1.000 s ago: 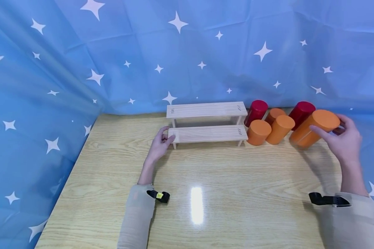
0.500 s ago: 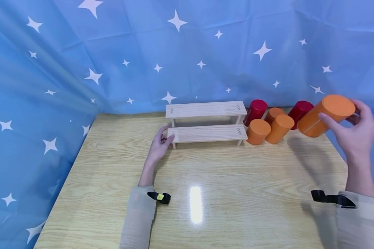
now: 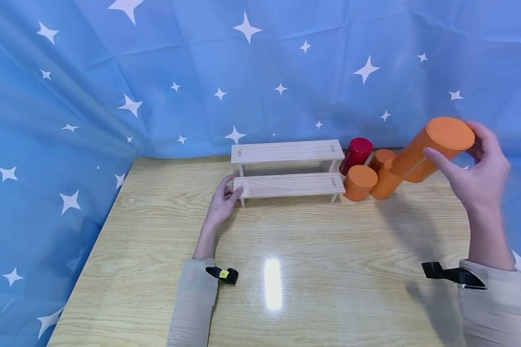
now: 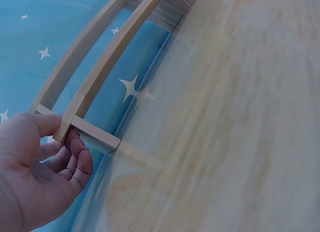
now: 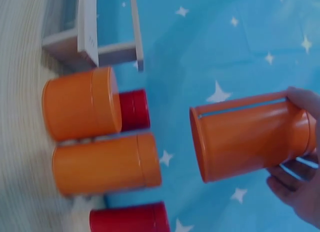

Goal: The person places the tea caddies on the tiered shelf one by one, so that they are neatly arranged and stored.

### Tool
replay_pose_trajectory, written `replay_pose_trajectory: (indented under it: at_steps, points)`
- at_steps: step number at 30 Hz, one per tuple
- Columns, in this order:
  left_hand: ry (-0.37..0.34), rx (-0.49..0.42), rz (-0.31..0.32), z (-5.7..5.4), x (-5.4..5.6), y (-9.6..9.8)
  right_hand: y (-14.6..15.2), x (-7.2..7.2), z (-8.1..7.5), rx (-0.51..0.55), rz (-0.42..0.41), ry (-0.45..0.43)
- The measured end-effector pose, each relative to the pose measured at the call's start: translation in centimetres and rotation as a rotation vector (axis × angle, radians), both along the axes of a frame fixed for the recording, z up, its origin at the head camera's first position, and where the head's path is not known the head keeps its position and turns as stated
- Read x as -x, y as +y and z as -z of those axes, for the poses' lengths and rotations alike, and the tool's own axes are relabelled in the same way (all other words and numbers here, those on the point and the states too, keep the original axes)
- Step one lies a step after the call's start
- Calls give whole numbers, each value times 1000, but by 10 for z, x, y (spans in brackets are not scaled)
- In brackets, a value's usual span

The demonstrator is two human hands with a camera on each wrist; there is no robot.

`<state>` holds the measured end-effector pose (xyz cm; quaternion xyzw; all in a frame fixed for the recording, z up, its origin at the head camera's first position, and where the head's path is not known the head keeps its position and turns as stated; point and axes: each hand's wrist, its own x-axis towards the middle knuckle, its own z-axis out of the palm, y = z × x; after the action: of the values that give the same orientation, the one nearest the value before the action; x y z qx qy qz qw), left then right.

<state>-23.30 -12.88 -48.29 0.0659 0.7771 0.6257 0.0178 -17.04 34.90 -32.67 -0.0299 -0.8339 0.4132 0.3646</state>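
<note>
**Orange can [image 3: 434, 142] held above the desk [image 3: 330, 250], at 3 o'clock from the front shelf [image 3: 288, 186]**

The fingers of the right hand [image 3: 479, 168] grasp the can near its round top [image 3: 451, 132]; it leans toward 2 o'clock, apart from the standing cans [image 3: 360, 183] at its 8 o'clock. Its glossy wall looks stiff, smooth and probably light, likelier to slip or dent than shatter. Whether the top lifts off isn't clear, so wrapping the body lower seems surer. The left hand [image 3: 221, 202] pinches the shelf's 9 o'clock end.
</note>
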Motion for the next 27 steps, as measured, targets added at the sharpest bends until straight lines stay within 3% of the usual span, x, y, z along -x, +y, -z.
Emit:
replay_pose_trajectory:
  at_steps: [7, 14, 20, 27]
  points:
    - [-3, 7, -1, -1, 0, -1, -23, 9, 0, 40, -155, 24]
    - [0, 2, -9, 0, 1, -1, -55, 21, 7, 7, -304, 19]
    - [-6, 6, -12, 0, 1, -1, -95, 19, 4, -11, -384, 20]
    - [-7, -1, -16, 1, 1, 0, -116, 36, 26, 15, -451, -61]
